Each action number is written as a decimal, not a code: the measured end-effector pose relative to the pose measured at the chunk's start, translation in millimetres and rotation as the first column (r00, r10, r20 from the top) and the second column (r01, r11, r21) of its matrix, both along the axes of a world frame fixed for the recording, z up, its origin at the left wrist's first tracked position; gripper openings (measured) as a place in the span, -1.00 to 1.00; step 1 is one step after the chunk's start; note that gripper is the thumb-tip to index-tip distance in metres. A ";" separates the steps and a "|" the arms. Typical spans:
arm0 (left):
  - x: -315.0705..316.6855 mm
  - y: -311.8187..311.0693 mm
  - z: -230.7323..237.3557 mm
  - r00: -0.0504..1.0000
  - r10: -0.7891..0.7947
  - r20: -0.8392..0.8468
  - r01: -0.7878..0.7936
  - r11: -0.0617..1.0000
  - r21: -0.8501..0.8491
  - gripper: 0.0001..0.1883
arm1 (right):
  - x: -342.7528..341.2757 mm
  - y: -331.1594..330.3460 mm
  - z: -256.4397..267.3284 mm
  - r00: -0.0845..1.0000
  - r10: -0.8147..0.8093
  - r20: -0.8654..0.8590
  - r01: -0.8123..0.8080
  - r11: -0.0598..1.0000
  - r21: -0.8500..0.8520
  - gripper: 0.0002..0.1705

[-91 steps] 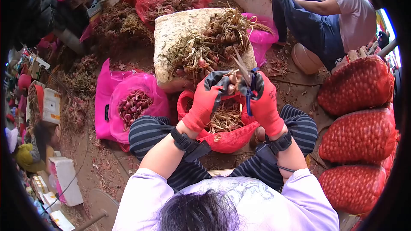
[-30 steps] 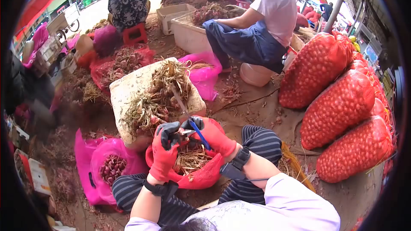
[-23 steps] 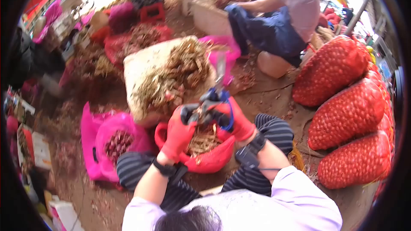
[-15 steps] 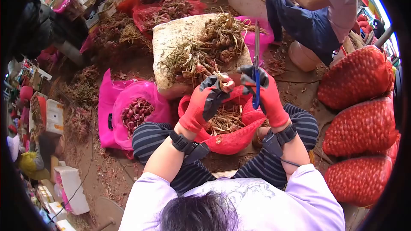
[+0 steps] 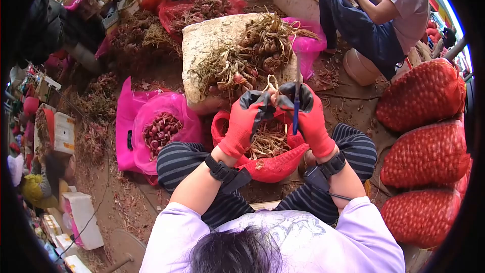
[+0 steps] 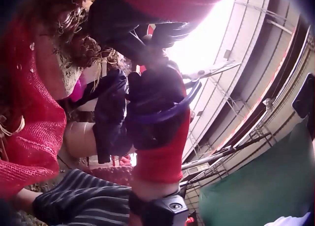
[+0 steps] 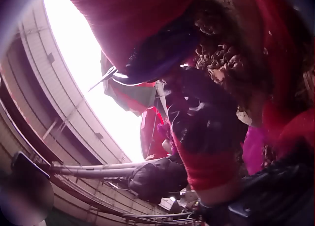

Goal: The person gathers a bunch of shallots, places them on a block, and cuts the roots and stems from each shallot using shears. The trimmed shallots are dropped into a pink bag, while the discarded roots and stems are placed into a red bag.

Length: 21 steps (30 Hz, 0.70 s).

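Observation:
In a red glove with dark fingers, the left hand [image 5: 246,124] pinches a small dried shallot [image 5: 273,91] above a red mesh bag [image 5: 273,168]. Beside it the right hand [image 5: 312,119], gloved alike, grips blue-handled scissors [image 5: 296,114], the blades pointing away from the body; its fingertips meet the left hand's around the shallot. In the left wrist view a scissor blade [image 6: 216,69] juts past the right hand [image 6: 160,105]. Dark fingers of the left hand [image 7: 204,115] show in the right wrist view, where the shallot is largely hidden.
A pale foam block [image 5: 202,35] holds bunches of dried shallots [image 5: 227,65] ahead. Left of the knees lies a pink bag [image 5: 129,146] with loose red shallots [image 5: 160,129]. Full red net sacks [image 5: 424,156] stand right; a seated person [image 5: 374,25] is ahead right.
The head view swung aside and back. Since half a second ago, the right hand has come left to meet the left hand at the shallot, and the scissors have moved with it.

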<state>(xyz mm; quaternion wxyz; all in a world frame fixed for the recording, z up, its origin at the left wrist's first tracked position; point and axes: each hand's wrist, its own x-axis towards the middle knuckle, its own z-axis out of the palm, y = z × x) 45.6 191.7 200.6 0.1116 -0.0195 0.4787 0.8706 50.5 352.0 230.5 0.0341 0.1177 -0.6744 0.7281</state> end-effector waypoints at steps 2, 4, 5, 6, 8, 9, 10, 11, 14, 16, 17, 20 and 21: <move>-2.6 -2.2 -9.1 1.000 0.004 0.021 -0.004 1.000 0.017 -0.83 | 2.5 0.6 -1.1 0.977 0.115 0.181 -0.066 0.965 -0.255 -0.64; -2.6 -3.6 -7.7 0.999 0.031 -0.031 -0.033 0.998 -0.059 -0.81 | 2.2 2.3 -5.4 0.950 0.183 0.254 -0.074 0.920 -0.385 -0.62; -2.1 -4.2 -6.5 0.997 0.044 -0.057 -0.049 0.994 -0.096 -0.79 | 0.6 3.4 -11.4 0.950 0.180 0.253 -0.071 0.919 -0.388 -0.60; -0.9 -1.2 -4.4 0.985 0.105 -0.137 -0.127 0.978 -0.164 -0.78 | -0.2 4.0 -13.3 0.951 0.177 0.252 -0.067 0.918 -0.391 -0.59; 2.5 7.4 3.8 0.929 0.203 -0.308 -0.292 0.915 -0.277 -0.73 | 1.7 10.1 -7.3 0.926 0.215 0.312 -0.097 0.931 -0.353 -0.58; 6.9 5.6 10.4 0.885 0.214 -0.413 -0.363 0.874 -0.324 -0.68 | 2.0 11.1 -4.3 0.911 0.233 0.340 -0.115 0.936 -0.333 -0.57; 5.6 3.3 9.0 0.886 0.165 -0.433 -0.320 0.894 -0.314 -0.66 | 0.9 9.0 -7.3 0.921 0.224 0.318 -0.100 0.927 -0.362 -0.58; 3.7 0.6 4.9 0.884 0.116 -0.453 -0.276 0.912 -0.305 -0.63 | -0.4 5.5 -13.5 0.930 0.214 0.297 -0.086 0.916 -0.391 -0.58; 0.5 -3.6 -2.9 0.873 0.072 -0.482 -0.242 0.923 -0.300 -0.60 | 0.9 3.6 -8.8 0.944 0.182 0.274 -0.071 0.926 -0.372 -0.62; 4.4 -4.1 10.1 0.867 0.079 -0.491 -0.237 0.934 -0.268 -0.65 | 1.3 3.5 -4.5 0.952 0.154 0.263 -0.053 0.934 -0.353 -0.64; 9.3 -2.6 19.9 0.865 0.037 -0.501 -0.225 0.920 -0.321 -0.65 | 1.5 2.7 -3.3 0.957 0.136 0.255 -0.037 0.933 -0.358 -0.65; 3.3 -4.9 11.3 0.885 0.015 -0.465 -0.205 0.911 -0.359 -0.64 | 2.1 0.6 -1.0 0.966 0.104 0.237 -0.023 0.946 -0.323 -0.67; 2.4 -4.6 12.2 0.882 0.020 -0.470 -0.214 0.907 -0.363 -0.65 | 2.4 -0.2 -3.3 0.973 0.082 0.216 -0.019 0.961 -0.277 -0.68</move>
